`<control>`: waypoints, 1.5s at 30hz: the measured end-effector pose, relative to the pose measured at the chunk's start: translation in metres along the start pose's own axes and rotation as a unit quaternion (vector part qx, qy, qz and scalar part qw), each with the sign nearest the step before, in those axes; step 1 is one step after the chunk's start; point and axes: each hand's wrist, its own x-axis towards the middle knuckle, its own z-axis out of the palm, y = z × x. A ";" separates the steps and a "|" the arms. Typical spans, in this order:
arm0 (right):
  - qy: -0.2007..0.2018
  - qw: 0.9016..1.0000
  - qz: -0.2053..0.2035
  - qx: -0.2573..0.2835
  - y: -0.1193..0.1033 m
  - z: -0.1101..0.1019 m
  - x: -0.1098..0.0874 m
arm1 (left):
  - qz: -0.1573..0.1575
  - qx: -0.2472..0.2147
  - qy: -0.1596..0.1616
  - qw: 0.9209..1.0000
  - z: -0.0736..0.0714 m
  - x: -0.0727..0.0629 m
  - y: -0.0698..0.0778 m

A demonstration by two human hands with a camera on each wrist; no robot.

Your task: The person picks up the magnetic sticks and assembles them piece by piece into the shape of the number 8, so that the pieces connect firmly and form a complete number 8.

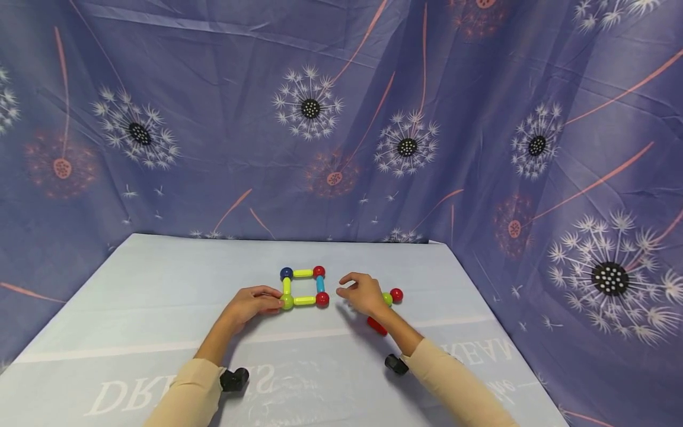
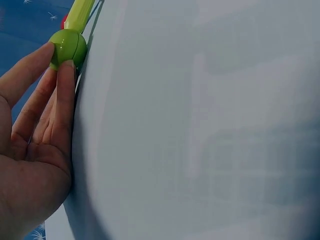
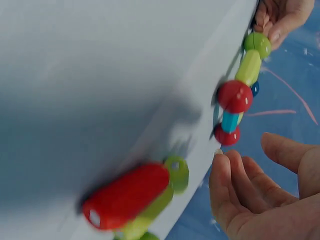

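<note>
A square of magnetic rods and balls lies on the table. Its corners are a dark blue ball (image 1: pixel 286 273), two red balls (image 1: pixel 319 271) and a light green ball (image 1: pixel 287 302). Yellow-green rods (image 1: pixel 305 300) form three sides and a blue rod (image 1: pixel 320 284) the fourth. My left hand (image 1: pixel 253 305) pinches the green ball between thumb and fingertips, seen closely in the left wrist view. Right of the square, my right hand (image 1: pixel 361 295) hovers with parted, bent fingers and nothing between them, apart from the red corner ball (image 3: pixel 235 96).
Beside my right forearm lie a red rod (image 1: pixel 377 325), another green ball (image 1: pixel 387 299) and a loose-looking red ball (image 1: pixel 396 295). Yellow-green pieces (image 3: pixel 150 212) show behind the red rod in the right wrist view. A dandelion-print curtain (image 1: pixel 229 148) borders the pale table (image 1: pixel 176 279).
</note>
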 end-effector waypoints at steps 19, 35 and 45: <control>0.037 0.994 -0.016 -0.104 0.024 -0.018 -0.005 | 0.005 -0.017 0.014 1.000 -0.001 0.001 -0.006; 0.010 0.988 -0.010 -0.153 0.033 -0.010 -0.006 | 0.002 -0.023 0.022 0.999 0.001 0.002 -0.007; 0.010 0.986 -0.011 -0.168 0.040 -0.005 -0.003 | 0.004 -0.016 0.022 1.000 0.001 0.002 -0.007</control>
